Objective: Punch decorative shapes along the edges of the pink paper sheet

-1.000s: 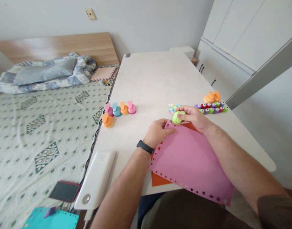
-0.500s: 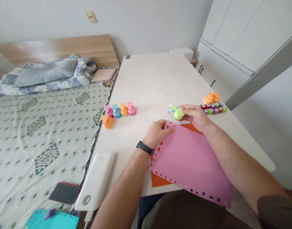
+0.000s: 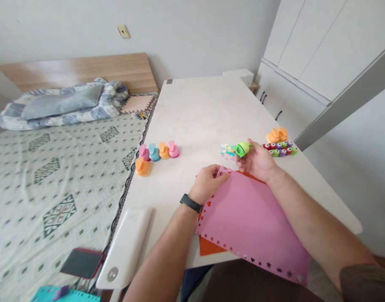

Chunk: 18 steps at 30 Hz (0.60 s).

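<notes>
My left hand (image 3: 211,181) pinches the top left corner of a pink sheet of paper (image 3: 251,218). Small cut-out shapes, such as flowers, hearts and stars, run along the sheet's left and lower edges. Beneath it lies an orange sheet (image 3: 211,246), mostly covered. Above the far edge of the paper, my right hand (image 3: 257,161) is closed around a green craft punch (image 3: 242,149), tipped so that its underside shows. Close to the punch, a scatter of tiny paper cut-outs (image 3: 226,150) in yellow, blue and pink lies on the white table (image 3: 198,109).
Several pink, teal and orange punches (image 3: 157,152) stand at the table's left. Orange punches (image 3: 277,134) and rows of small colored punches (image 3: 282,149) are at the right. A white power bank-like device (image 3: 126,247) lies front left. Beside the table is a bed (image 3: 85,167) with a phone (image 3: 82,262).
My right hand has turned over, rotating the green punch so its underside now faces up. Pink bits now show among the cut-outs. My left hand keeps its hold on the sheet.
</notes>
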### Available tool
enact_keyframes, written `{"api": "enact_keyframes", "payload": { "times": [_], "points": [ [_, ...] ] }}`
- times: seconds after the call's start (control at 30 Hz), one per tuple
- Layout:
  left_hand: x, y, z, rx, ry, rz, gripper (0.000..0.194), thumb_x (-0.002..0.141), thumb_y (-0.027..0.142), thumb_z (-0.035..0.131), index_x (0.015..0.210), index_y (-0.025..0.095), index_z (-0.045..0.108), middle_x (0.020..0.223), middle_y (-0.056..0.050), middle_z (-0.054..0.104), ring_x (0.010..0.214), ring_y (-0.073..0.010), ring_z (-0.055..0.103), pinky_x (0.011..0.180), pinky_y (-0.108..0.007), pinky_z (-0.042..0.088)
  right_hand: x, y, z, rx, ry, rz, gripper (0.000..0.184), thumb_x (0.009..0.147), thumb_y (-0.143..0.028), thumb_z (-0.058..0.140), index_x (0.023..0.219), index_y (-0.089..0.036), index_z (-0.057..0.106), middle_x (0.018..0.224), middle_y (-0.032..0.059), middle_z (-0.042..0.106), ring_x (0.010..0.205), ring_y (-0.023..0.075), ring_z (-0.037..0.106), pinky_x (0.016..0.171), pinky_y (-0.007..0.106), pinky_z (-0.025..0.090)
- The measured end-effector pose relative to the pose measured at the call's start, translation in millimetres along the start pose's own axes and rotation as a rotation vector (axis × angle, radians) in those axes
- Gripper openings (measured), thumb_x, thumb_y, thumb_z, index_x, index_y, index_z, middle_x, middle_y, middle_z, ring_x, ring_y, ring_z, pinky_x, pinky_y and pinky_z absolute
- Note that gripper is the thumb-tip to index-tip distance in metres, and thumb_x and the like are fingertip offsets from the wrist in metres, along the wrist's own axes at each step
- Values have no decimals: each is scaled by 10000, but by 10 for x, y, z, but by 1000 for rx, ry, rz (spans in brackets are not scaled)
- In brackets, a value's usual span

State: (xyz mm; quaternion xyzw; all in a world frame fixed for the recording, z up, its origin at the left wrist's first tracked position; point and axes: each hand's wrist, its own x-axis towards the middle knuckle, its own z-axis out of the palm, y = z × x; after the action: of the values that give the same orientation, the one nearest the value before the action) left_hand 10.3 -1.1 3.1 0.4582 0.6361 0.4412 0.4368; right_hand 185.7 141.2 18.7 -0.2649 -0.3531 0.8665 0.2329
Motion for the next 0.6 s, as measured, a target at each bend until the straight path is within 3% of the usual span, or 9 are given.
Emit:
{"api": "enact_keyframes", "payload": {
  "times": [0.5,0.6],
  "points": [
    [-40,82,-44,155,-66,16,365,863,523,675,820,161,669,696,1,620,612,-126,529,528,-234,371,-7,-35,-14,70,68,48,498,910,-622,526,896,-158,708,676,70,698,498,174,544,413,279,410],
    [-90,151,-102,94,-235,-27,342,849,497,697,893,158,718,780,-23,697,649,-148,601,558,-245,441,-9,-37,-19,39,80,52,505,902,-639,525,885,-169,706,672,65,700,487,173,550,414,279,411]
  ]
}}
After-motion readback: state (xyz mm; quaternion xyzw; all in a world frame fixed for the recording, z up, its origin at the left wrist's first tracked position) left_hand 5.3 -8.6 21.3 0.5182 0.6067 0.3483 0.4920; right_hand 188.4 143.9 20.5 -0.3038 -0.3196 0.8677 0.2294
